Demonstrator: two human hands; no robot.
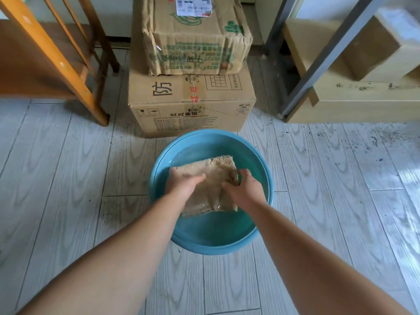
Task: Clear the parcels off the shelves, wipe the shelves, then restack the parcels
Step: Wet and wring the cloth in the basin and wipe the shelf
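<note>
While both hands grip it – left hand (pixel 184 183), right hand (pixel 242 187) – cloth (pixel 216 176) bunched under curled fingers, in basin (pixel 204 237)

Both hands grip cloth (pixel 211 178) (wet) in basin (pixel 256 237).

Pale wood-grain plank floor (pixel 68 178), dark specks and grit scattered far right. Orange wooden frame (pixel 56 62) stands upper left, with a darker brown wooden chair (pixel 100 42) just behind it.
</note>
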